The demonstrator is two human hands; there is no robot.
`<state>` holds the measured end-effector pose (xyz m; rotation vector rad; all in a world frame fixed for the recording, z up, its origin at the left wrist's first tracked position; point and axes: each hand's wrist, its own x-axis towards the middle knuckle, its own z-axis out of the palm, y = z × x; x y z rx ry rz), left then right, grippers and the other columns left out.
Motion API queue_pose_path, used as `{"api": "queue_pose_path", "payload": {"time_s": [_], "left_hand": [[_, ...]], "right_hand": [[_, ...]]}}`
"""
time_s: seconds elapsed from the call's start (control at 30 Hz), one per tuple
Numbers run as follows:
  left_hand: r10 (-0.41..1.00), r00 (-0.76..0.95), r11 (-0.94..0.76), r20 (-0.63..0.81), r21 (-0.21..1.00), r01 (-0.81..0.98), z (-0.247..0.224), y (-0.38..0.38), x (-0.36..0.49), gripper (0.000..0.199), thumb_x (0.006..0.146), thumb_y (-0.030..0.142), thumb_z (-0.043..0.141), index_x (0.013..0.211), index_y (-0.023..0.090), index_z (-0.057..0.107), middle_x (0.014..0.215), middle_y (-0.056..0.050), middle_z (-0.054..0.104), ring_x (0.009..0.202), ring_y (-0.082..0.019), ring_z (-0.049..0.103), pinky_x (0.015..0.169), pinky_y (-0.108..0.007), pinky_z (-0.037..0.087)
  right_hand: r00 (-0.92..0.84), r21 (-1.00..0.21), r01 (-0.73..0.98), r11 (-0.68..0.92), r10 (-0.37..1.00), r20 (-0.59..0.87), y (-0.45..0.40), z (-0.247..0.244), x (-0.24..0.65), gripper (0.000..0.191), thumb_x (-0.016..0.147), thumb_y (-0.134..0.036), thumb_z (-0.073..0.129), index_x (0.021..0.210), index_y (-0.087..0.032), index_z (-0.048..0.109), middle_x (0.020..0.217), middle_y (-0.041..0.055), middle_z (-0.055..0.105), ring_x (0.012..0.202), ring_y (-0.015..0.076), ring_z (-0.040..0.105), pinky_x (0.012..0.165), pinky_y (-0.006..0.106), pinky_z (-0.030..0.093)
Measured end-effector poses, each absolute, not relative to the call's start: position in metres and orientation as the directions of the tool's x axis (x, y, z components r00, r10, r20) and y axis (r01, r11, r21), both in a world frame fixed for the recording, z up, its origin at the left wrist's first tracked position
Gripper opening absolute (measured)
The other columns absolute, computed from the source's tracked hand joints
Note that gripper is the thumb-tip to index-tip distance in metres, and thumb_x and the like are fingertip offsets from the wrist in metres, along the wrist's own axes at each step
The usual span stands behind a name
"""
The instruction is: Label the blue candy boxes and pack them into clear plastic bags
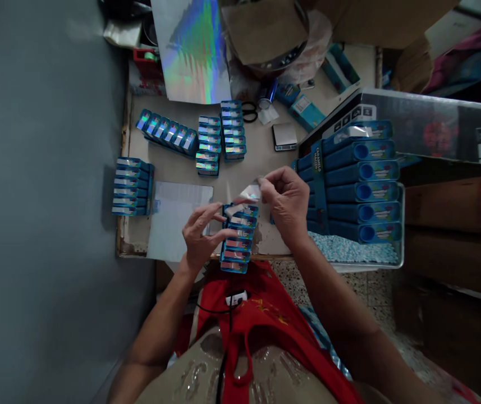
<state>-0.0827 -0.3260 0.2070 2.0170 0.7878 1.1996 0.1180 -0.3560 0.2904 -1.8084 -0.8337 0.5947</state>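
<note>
A row of blue boxes (pixel 237 247) with pale and pink label strips lies at the table's front edge. Pinched between the thumb and finger of my right hand (pixel 288 202) is a small shiny clear-and-white piece, perhaps a sticker (pixel 251 193), just above the row's far end. My left hand (pixel 200 231) is at the left side of this row, thumb and fingers apart. Its thumb reaches over the boxes and seems to touch them. The index fingertip is close to a pale strip (pixel 235 211) on the far boxes; contact there is unclear.
More blue box rows (pixel 168 133) stand on the table, beside a white sheet (pixel 177 219), scissors (pixel 249 112) and a small scale (pixel 284 136). At right, large bundled blue boxes (pixel 360 193) lie over a tray (pixel 401 224) of pale blue pellets. A wall (pixel 42 196) borders the left.
</note>
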Motion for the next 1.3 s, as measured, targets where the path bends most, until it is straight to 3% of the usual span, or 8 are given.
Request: {"api": "queue_pose_path", "payload": {"time_s": [0.07,0.2,0.3,0.53,0.7,1.0,1.17,1.3], "left_hand": [[0.769,0.409,-0.599,0.491,0.776,0.197,0.197,-0.333,-0.090,0.064,0.076,0.043,0.091,0.132,0.024,0.065,0.114,-0.008,0.075,0.075,-0.015,0.074,0.082,-0.032,0.063],[0.897,0.227,-0.442,0.380,0.807,0.392,0.203,-0.333,-0.097,0.030,0.085,0.036,0.084,0.111,0.023,0.075,0.102,-0.006,0.075,0.092,-0.018,0.073,0.088,-0.032,0.059],[0.958,0.053,-0.284,0.282,0.902,0.325,0.237,-0.312,-0.086,0.019,0.094,0.040,0.074,0.098,0.022,0.077,0.096,-0.005,0.075,0.093,-0.017,0.071,0.087,-0.030,0.057],[0.836,0.513,-0.287,0.195,0.952,0.106,0.294,-0.256,-0.042,0.030,0.081,0.048,0.085,0.095,0.022,0.080,0.097,-0.006,0.079,0.095,-0.021,0.072,0.091,-0.034,0.059],[0.802,0.586,-0.221,0.118,0.970,0.107,0.283,-0.261,-0.034,0.013,0.083,0.035,0.083,0.085,0.023,0.081,0.085,-0.003,0.078,0.083,-0.018,0.072,0.083,-0.032,0.058],[0.833,0.521,0.181,-0.187,0.981,0.063,0.279,-0.268,-0.027,0.027,0.084,0.044,0.080,0.077,0.019,0.073,0.073,-0.002,0.072,0.066,-0.014,0.066,0.063,-0.026,0.054],[0.864,0.422,0.284,-0.275,0.958,0.043,0.277,-0.270,-0.031,0.028,0.082,0.045,0.083,0.078,0.018,0.074,0.078,-0.004,0.076,0.069,-0.014,0.067,0.064,-0.026,0.056],[0.859,0.375,0.372,-0.348,0.928,0.010,0.265,-0.268,-0.038,0.032,0.078,0.046,0.086,0.082,0.017,0.075,0.079,-0.005,0.076,0.067,-0.013,0.067,0.063,-0.027,0.058]], "right_hand": [[0.675,-0.928,0.311,-0.205,0.735,0.064,-0.357,0.295,0.120,0.018,0.091,-0.032,0.061,0.076,-0.024,0.053,0.065,-0.0042,0.052,0.058,0.0109,0.047,0.055,0.026,0.038],[0.511,-0.880,0.462,-0.114,0.845,0.158,-0.360,0.301,0.129,0.018,0.091,-0.036,0.066,0.077,-0.024,0.061,0.068,-0.0037,0.060,0.060,0.0116,0.051,0.059,0.028,0.039],[0.319,-0.756,0.654,-0.040,0.920,0.228,-0.362,0.304,0.133,0.019,0.091,-0.037,0.066,0.077,-0.024,0.066,0.070,-0.0011,0.067,0.064,0.0141,0.057,0.066,0.031,0.042],[0.116,-0.618,0.786,0.031,0.974,0.196,-0.357,0.311,0.131,0.017,0.095,-0.041,0.067,0.082,-0.029,0.069,0.075,0.0010,0.072,0.073,0.0191,0.064,0.076,0.035,0.046],[0.143,-0.654,0.756,0.006,0.974,0.174,-0.357,0.304,0.135,0.017,0.097,-0.040,0.066,0.086,-0.029,0.073,0.085,0.0034,0.077,0.082,0.0219,0.070,0.079,0.037,0.048],[0.364,-0.853,0.509,-0.118,0.927,0.088,-0.361,0.288,0.116,0.014,0.093,-0.041,0.072,0.095,-0.029,0.078,0.086,0.0007,0.079,0.075,0.0185,0.072,0.071,0.033,0.055],[0.460,-0.963,0.186,-0.193,0.883,-0.089,-0.355,0.277,0.107,0.057,0.079,-0.046,0.085,0.130,-0.030,0.066,0.083,-0.0012,0.076,0.070,0.0185,0.070,0.065,0.033,0.058],[0.430,-0.962,0.153,-0.225,0.892,-0.140,-0.350,0.271,0.110,0.043,0.075,-0.042,0.086,0.111,-0.024,0.072,0.084,-0.0010,0.074,0.065,0.0132,0.062,0.059,0.028,0.052]]}}
